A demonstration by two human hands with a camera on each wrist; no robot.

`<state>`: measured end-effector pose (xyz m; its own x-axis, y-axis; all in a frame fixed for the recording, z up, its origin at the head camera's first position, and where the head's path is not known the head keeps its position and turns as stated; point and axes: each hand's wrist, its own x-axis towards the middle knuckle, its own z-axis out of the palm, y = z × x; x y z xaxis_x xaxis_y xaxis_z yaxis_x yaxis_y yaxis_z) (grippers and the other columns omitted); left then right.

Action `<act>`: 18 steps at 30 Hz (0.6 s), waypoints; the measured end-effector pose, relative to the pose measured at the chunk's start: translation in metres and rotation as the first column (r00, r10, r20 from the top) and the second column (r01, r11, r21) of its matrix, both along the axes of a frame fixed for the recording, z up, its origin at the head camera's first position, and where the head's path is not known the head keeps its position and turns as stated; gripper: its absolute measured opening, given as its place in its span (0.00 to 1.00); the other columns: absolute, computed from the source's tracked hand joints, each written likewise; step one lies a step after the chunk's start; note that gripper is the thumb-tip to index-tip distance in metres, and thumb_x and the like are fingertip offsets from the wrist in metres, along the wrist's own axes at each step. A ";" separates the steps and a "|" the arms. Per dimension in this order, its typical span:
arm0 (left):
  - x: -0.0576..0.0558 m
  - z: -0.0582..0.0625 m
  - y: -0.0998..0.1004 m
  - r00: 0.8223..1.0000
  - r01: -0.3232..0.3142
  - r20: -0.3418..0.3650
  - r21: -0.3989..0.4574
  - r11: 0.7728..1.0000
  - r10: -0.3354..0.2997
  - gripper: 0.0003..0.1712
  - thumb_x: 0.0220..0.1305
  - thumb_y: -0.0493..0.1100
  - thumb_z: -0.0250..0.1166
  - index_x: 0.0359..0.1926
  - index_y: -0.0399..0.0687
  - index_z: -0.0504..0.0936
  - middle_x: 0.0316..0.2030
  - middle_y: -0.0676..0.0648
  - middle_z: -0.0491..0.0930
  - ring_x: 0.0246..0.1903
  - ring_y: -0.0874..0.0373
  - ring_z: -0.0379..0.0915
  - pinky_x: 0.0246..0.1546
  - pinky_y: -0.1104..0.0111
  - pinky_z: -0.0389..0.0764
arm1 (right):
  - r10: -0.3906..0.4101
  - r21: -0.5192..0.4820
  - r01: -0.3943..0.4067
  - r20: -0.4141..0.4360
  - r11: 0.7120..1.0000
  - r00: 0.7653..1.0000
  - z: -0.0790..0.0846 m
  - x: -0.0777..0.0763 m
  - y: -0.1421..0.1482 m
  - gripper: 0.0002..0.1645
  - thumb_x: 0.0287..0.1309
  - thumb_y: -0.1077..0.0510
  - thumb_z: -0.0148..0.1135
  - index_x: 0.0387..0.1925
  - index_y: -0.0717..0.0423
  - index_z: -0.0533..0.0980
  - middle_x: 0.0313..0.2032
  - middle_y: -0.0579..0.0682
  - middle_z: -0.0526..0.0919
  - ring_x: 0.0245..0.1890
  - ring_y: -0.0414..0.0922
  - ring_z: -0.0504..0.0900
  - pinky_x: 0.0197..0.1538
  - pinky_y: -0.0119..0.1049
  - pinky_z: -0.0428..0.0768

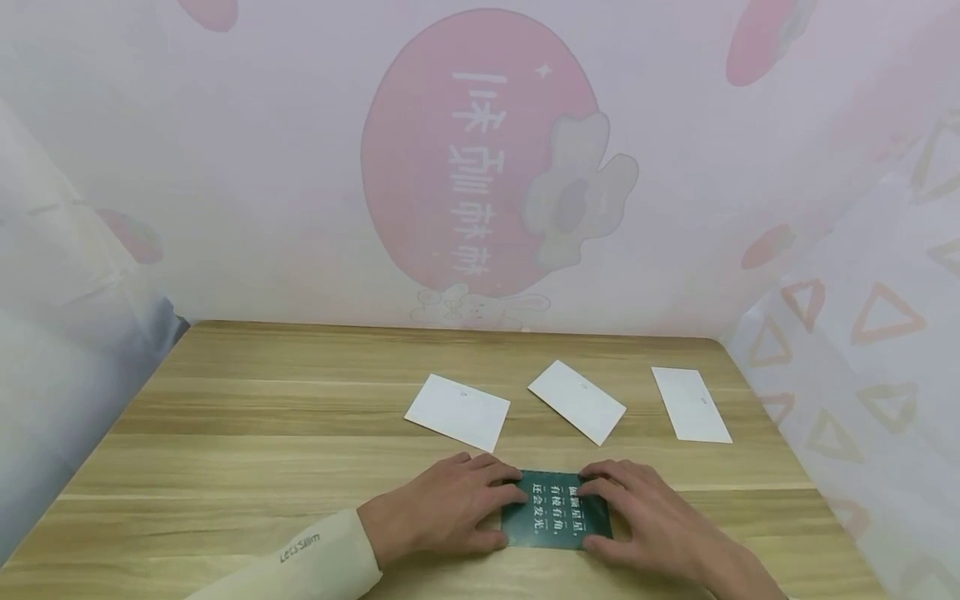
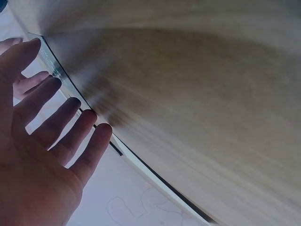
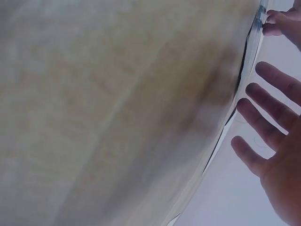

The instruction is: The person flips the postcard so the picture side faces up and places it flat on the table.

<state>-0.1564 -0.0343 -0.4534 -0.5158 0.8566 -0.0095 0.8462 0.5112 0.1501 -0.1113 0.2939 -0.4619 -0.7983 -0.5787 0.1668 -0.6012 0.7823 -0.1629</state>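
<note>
A dark green card (image 1: 551, 533) with white printed characters lies flat on the wooden table, near its front edge. My left hand (image 1: 446, 510) rests at the card's left side, its fingertips at that edge. On the opposite side my right hand (image 1: 656, 521) touches the card with its fingertips, the thumb at the lower right corner. In the left wrist view the left hand (image 2: 42, 160) has its fingers spread and loosely extended. The right wrist view shows the right hand (image 3: 287, 150) with fingers apart and nearly straight.
Beyond the hands lie 3 white cards: a left one (image 1: 457, 412), a middle one (image 1: 577, 402) and a right one (image 1: 692, 406). The wooden table (image 1: 262, 417) ends at a pink printed curtain (image 1: 300, 208). Pale curtains also hang at both sides.
</note>
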 end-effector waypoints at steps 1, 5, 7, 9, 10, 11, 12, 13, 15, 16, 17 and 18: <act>0.000 0.000 0.000 1.000 0.001 0.001 0.006 1.000 -0.001 0.28 0.77 0.62 0.65 0.72 0.65 0.79 0.73 0.55 0.76 0.73 0.58 0.72 0.71 0.57 0.79 | -0.007 -0.003 0.007 -0.010 1.000 1.000 0.001 0.000 0.000 0.27 0.64 0.30 0.74 0.57 0.36 0.83 0.65 0.36 0.80 0.64 0.41 0.79 0.67 0.50 0.81; -0.001 0.002 -0.002 1.000 0.000 -0.005 0.035 0.999 0.000 0.26 0.77 0.60 0.65 0.71 0.64 0.81 0.72 0.55 0.78 0.72 0.57 0.74 0.69 0.57 0.80 | -0.026 -0.019 0.026 -0.009 0.999 1.000 0.004 -0.003 -0.002 0.23 0.67 0.32 0.73 0.56 0.36 0.84 0.63 0.35 0.81 0.61 0.39 0.79 0.65 0.50 0.82; -0.001 0.002 -0.003 1.000 -0.001 -0.014 0.048 0.999 0.002 0.25 0.77 0.58 0.65 0.70 0.63 0.81 0.72 0.54 0.79 0.71 0.57 0.75 0.69 0.57 0.80 | -0.033 -0.024 0.033 0.004 0.999 0.999 0.005 -0.004 -0.003 0.23 0.68 0.33 0.73 0.56 0.37 0.84 0.62 0.34 0.81 0.61 0.38 0.80 0.65 0.49 0.83; -0.002 0.002 -0.004 1.000 -0.003 -0.021 0.060 0.998 0.004 0.24 0.77 0.56 0.66 0.70 0.62 0.82 0.71 0.54 0.79 0.70 0.57 0.75 0.68 0.58 0.81 | -0.034 -0.032 0.034 0.015 0.999 0.999 0.006 -0.005 -0.004 0.22 0.68 0.35 0.73 0.56 0.38 0.84 0.61 0.34 0.81 0.60 0.38 0.80 0.64 0.48 0.84; -0.002 0.003 -0.005 1.000 -0.004 -0.020 0.067 0.998 0.005 0.23 0.77 0.55 0.66 0.69 0.61 0.83 0.70 0.54 0.80 0.70 0.57 0.76 0.68 0.58 0.81 | -0.033 -0.036 0.034 0.016 0.999 0.999 0.006 -0.006 -0.004 0.22 0.68 0.36 0.74 0.56 0.39 0.84 0.61 0.33 0.81 0.60 0.37 0.80 0.63 0.46 0.85; -0.002 0.003 -0.006 1.000 -0.006 -0.019 0.073 0.997 0.007 0.23 0.77 0.54 0.66 0.69 0.61 0.83 0.70 0.54 0.80 0.70 0.57 0.76 0.69 0.58 0.80 | -0.032 -0.040 0.033 0.015 0.999 0.999 0.006 -0.007 -0.005 0.22 0.68 0.36 0.74 0.56 0.40 0.84 0.61 0.34 0.81 0.60 0.37 0.80 0.63 0.45 0.86; -0.003 0.003 -0.007 1.000 -0.007 -0.017 0.082 0.997 0.009 0.22 0.77 0.53 0.66 0.68 0.60 0.83 0.70 0.54 0.80 0.69 0.57 0.76 0.69 0.58 0.80 | -0.031 -0.048 0.031 0.013 0.998 0.999 0.007 -0.007 -0.005 0.22 0.68 0.37 0.74 0.56 0.40 0.84 0.60 0.34 0.81 0.60 0.37 0.81 0.62 0.45 0.86; -0.003 0.003 -0.008 1.000 -0.009 -0.013 0.090 0.996 0.010 0.22 0.77 0.52 0.66 0.68 0.60 0.84 0.69 0.54 0.81 0.69 0.57 0.77 0.69 0.58 0.80 | -0.029 -0.054 0.029 0.008 0.998 1.000 0.007 -0.008 -0.006 0.22 0.68 0.38 0.75 0.57 0.41 0.84 0.60 0.34 0.82 0.60 0.37 0.81 0.62 0.44 0.86; -0.005 0.003 -0.010 1.000 -0.011 -0.009 0.105 0.994 0.012 0.21 0.77 0.50 0.67 0.67 0.59 0.84 0.68 0.54 0.81 0.68 0.57 0.77 0.69 0.59 0.80 | -0.027 -0.060 0.027 -0.002 0.998 1.000 0.008 -0.011 -0.007 0.22 0.68 0.39 0.75 0.57 0.41 0.84 0.60 0.35 0.81 0.60 0.37 0.81 0.62 0.43 0.86; -0.005 0.003 -0.011 1.000 -0.014 -0.005 0.110 0.994 0.015 0.21 0.77 0.50 0.67 0.66 0.59 0.84 0.68 0.54 0.82 0.68 0.57 0.77 0.69 0.59 0.80 | -0.026 -0.063 0.025 -0.008 0.998 1.000 0.008 -0.012 -0.007 0.22 0.68 0.39 0.75 0.57 0.41 0.84 0.60 0.35 0.81 0.60 0.37 0.81 0.62 0.43 0.86; -0.006 0.003 -0.012 1.000 -0.016 -0.004 0.110 0.994 0.017 0.20 0.77 0.50 0.67 0.66 0.59 0.84 0.68 0.54 0.82 0.68 0.57 0.77 0.70 0.59 0.80 | -0.022 -0.066 0.021 -0.015 0.998 1.000 0.009 -0.013 -0.008 0.22 0.67 0.40 0.76 0.57 0.42 0.84 0.60 0.35 0.82 0.60 0.37 0.81 0.62 0.43 0.86; -0.007 0.002 -0.013 1.000 -0.018 -0.005 0.109 0.994 0.019 0.20 0.77 0.50 0.68 0.66 0.59 0.84 0.68 0.54 0.82 0.68 0.57 0.78 0.69 0.59 0.80 | -0.019 -0.067 0.018 -0.021 0.998 1.000 0.009 -0.014 -0.008 0.22 0.67 0.40 0.76 0.58 0.42 0.84 0.60 0.35 0.82 0.60 0.38 0.81 0.62 0.43 0.86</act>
<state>-0.1632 -0.0473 -0.4510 -0.5313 0.8427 0.0866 0.8379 0.5076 0.2007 -0.1256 0.2855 -0.4529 -0.8045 -0.5508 0.2224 -0.5907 0.7810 -0.2025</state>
